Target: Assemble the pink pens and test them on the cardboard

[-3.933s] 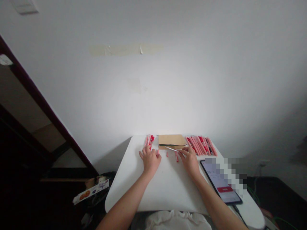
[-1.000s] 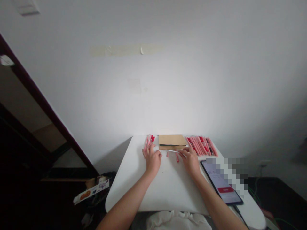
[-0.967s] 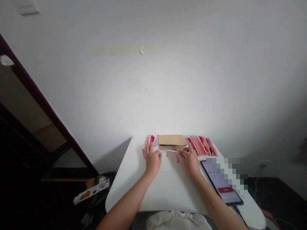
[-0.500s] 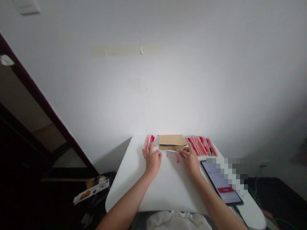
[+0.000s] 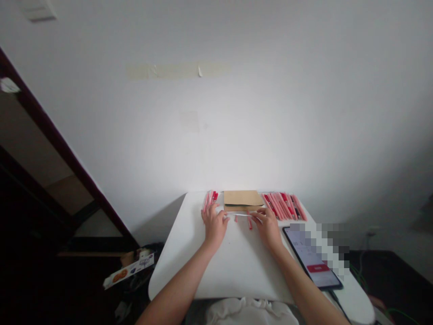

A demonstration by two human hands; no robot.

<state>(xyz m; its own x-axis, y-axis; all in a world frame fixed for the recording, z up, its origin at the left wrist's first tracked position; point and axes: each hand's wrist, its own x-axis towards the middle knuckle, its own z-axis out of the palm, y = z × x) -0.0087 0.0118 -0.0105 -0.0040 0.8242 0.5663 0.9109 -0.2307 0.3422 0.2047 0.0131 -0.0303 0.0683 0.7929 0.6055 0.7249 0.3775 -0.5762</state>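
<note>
A thin white stick (image 5: 241, 215), perhaps a pen refill, lies level between my two hands just in front of the brown paper envelope (image 5: 241, 198). My right hand (image 5: 267, 224) pinches its right end. Thumb and finger of my left hand (image 5: 215, 225) close on its left end, while the other fingers rest near several pink and red pens (image 5: 211, 197) at the far left. On the table below the stick are a pinkish-red pen part (image 5: 250, 223) and a smaller pink piece (image 5: 236, 219).
Many pink and red pens (image 5: 284, 206) lie side by side at the back right of the white table (image 5: 233, 266). A phone (image 5: 313, 259) with a cable lies at the right edge. The wall (image 5: 216, 153) rises directly behind the table.
The stick's left end has come to the fingertips of my left hand, and the stick is now more level. Both hands have barely moved.
</note>
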